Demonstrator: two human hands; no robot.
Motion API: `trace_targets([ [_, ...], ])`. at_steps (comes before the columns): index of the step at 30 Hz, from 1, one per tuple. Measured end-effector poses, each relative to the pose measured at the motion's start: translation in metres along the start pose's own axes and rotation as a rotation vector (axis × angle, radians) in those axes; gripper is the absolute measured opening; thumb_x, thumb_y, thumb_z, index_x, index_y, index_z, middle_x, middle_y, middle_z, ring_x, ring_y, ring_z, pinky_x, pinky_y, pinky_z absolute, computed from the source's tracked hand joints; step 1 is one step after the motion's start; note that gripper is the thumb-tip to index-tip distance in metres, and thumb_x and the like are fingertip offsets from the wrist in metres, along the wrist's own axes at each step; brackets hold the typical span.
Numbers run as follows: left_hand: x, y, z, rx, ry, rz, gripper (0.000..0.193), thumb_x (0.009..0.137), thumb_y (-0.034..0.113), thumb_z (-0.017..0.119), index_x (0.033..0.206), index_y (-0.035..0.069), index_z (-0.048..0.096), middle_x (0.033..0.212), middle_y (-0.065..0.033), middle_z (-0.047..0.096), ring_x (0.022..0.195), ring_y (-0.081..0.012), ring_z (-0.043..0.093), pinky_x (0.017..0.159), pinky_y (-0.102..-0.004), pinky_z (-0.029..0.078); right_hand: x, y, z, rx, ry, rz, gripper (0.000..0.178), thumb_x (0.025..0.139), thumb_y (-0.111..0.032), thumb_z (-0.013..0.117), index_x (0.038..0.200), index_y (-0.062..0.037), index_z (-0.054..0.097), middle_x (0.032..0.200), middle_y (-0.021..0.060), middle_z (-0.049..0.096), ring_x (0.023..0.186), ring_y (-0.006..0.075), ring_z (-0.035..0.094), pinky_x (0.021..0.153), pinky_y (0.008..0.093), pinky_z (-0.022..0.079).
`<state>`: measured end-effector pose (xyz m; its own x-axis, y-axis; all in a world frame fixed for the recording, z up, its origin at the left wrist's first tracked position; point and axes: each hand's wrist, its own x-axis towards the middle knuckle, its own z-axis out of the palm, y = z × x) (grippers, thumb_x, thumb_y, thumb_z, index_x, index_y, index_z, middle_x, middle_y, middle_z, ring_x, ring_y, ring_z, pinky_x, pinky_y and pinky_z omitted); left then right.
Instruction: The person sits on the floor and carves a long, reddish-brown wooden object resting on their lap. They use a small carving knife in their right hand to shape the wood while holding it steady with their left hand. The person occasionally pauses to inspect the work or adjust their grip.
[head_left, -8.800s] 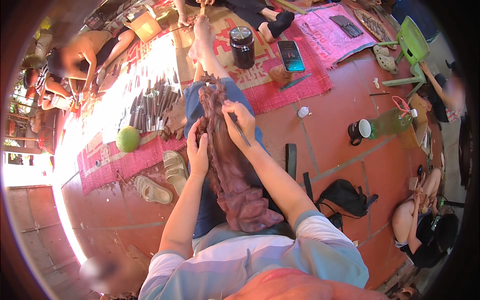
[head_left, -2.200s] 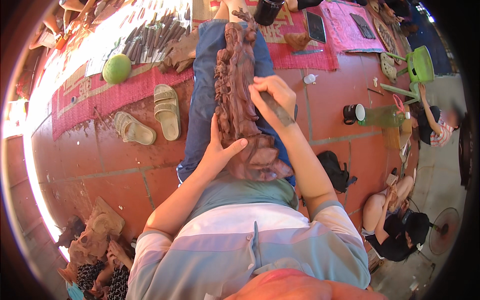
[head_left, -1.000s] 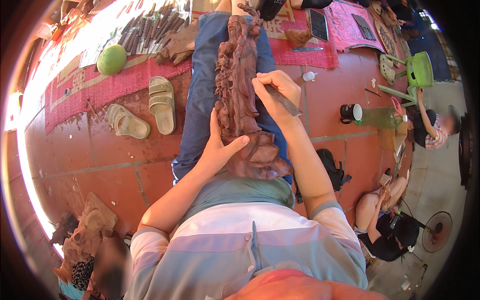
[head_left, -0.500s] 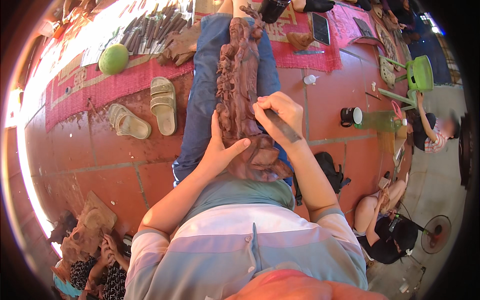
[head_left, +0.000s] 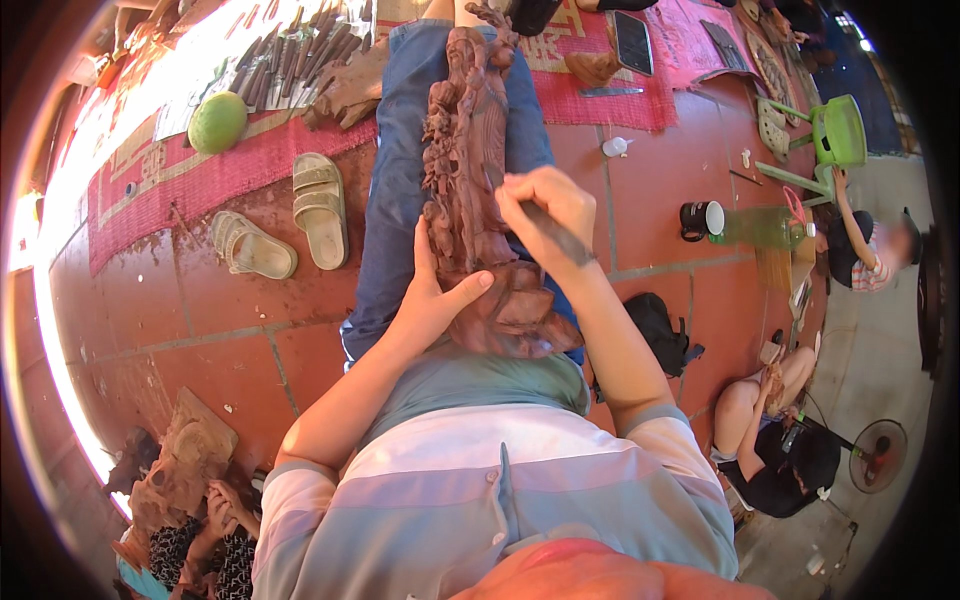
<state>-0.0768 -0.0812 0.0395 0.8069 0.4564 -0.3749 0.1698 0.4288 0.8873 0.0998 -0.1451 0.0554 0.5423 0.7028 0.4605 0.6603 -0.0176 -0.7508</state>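
A carved reddish-brown wooden statue [head_left: 468,150] of a bearded figure in robes lies lengthwise along my legs, its rough base toward my belly. My left hand [head_left: 436,305] steadies it low down, thumb over the front just above the base and fingers along the left side. In my right hand [head_left: 562,205] is a carving tool [head_left: 556,236] with a dark handle, which slants back across the palm toward my wrist. That fist sits at the statue's right edge, by the lower robe. The tool's working end is mostly hidden by my fingers, so its exact kind cannot be told.
Several carving tools [head_left: 300,60] and a green round fruit [head_left: 217,123] lie on the mat at far left. Sandals [head_left: 321,212] stand left of my legs. Rightward are a phone [head_left: 633,43], a mug [head_left: 701,220] and a green stool [head_left: 838,132]. Other people sit nearby.
My right hand has moved slightly farther up the statue, and the tool's handle has turned a little in it. My left hand keeps its place on the wood.
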Motion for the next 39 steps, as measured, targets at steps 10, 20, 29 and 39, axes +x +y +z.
trace_targets([
  [10,0.000,-0.004,0.001,0.005,0.008,0.021,0.106,0.088,0.025,0.072,0.152,0.003,-0.010,0.155,-0.0205,0.017,0.142,-0.0286,0.023,0.115,-0.0377,0.023,-0.006,-0.007,-0.005,0.039,-0.012,0.057,0.010,0.074,-0.003,0.073,0.072,-0.0040,0.063,0.073,0.0089,0.066,0.065,0.0202,0.064,0.061,0.0301,0.051],
  [20,0.000,-0.004,0.001,0.030,0.005,0.029,0.105,0.089,0.025,0.071,0.152,0.003,-0.010,0.155,-0.0195,0.018,0.142,-0.0267,0.024,0.115,-0.0363,0.022,-0.008,-0.005,-0.007,0.047,-0.017,0.044,0.010,0.074,-0.004,0.074,0.075,-0.0020,0.064,0.074,0.0092,0.066,0.068,0.0197,0.067,0.060,0.0287,0.051],
  [29,-0.002,-0.002,0.003,0.046,0.023,0.000,0.106,0.088,0.027,0.071,0.152,0.003,-0.010,0.155,-0.0194,0.017,0.143,-0.0288,0.022,0.115,-0.0380,0.022,-0.005,-0.002,-0.008,0.069,-0.020,0.081,0.011,0.074,-0.004,0.074,0.072,-0.0022,0.063,0.072,0.0092,0.064,0.065,0.0206,0.064,0.060,0.0293,0.050],
  [39,-0.002,-0.004,0.001,0.030,0.018,-0.002,0.103,0.089,0.026,0.069,0.152,0.005,-0.009,0.154,-0.0184,0.019,0.141,-0.0292,0.026,0.115,-0.0395,0.024,-0.002,-0.002,-0.013,0.108,-0.082,0.069,0.009,0.075,-0.004,0.072,0.076,-0.0029,0.063,0.074,0.0101,0.065,0.068,0.0239,0.065,0.062,0.0308,0.051],
])
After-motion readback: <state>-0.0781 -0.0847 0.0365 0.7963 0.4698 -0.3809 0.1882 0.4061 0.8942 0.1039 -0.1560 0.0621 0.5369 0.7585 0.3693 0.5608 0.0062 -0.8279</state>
